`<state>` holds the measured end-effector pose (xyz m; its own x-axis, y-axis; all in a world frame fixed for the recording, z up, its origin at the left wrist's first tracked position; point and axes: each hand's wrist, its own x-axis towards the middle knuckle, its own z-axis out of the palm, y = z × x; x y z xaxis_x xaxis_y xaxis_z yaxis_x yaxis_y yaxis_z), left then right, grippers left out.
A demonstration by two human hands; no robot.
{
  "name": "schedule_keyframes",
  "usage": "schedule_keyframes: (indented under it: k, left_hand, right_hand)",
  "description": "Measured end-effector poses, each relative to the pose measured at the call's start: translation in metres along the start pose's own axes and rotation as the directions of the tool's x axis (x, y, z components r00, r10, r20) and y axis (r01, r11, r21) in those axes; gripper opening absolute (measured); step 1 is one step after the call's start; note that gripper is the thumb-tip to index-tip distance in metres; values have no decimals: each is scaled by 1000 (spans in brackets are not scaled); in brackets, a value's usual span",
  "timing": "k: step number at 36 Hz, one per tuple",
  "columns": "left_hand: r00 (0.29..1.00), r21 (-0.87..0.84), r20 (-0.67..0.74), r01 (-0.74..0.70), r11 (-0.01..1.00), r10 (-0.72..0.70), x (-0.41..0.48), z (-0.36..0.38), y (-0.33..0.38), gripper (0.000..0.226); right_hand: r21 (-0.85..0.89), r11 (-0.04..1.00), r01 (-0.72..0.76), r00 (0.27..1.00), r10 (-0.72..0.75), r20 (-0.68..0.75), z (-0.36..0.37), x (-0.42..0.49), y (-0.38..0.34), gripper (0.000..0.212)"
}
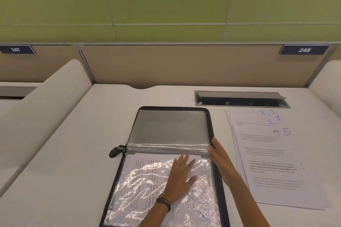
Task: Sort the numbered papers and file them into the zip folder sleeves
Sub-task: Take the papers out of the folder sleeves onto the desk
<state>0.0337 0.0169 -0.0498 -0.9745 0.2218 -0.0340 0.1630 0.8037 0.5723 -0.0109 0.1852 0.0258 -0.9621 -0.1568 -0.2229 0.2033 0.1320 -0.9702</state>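
Zip folder (171, 127) lies open mid-desk (73, 153); the left hand (181, 173) presses flat, fingers slightly spread, on the clear sleeve (144, 186), and the right hand (218, 151) rests straight, close-set fingers on the folder's right edge. Smooth the sleeve outward from the fold while steadying that edge, so the filed sheet (147, 164) seats fully. Count: one folder, one filed sheet visible, one stack of numbered papers (273, 162) showing six handwritten numbers.
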Motion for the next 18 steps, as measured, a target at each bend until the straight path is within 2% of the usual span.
schedule_keyframes:
  k: [2,5,8,9,12,15,16,18]
  left_hand:
    - [1000,0,-14,-11,1000,11,0,2,-3,53]
    - [1000,1,-22,-13,1000,13,-1,5,-5,55]
    - [1000,9,-27,-11,1000,11,-1,6,-5,58]
    - [999,11,-30,-12,1000,12,-1,6,-5,58]
    - [999,22,-38,-15,1000,16,-1,3,-3,59]
    - [999,44,-46,-13,999,15,-1,3,-1,68]
    - [999,49,-50,-14,999,16,-1,3,-1,72]
    - [999,55,-48,-21,998,23,-2,4,-1,76]
  right_hand:
    - [1,1000,-5,1000,5,-25,-2,-2,5,122]
    - [21,1000,0,999,0,-38,-5,-6,16,110]
    - [120,993,-10,996,20,-82,-10,-6,30,120]
    - [157,988,-9,995,25,-101,-11,-7,33,117]
    - [183,983,3,988,25,-152,-12,-12,41,91]
    - [156,988,-6,989,29,-143,-11,-18,46,31]
    - [140,990,-5,989,25,-147,-11,-19,50,21]
    - [109,994,-4,987,21,-159,-11,-21,54,18]
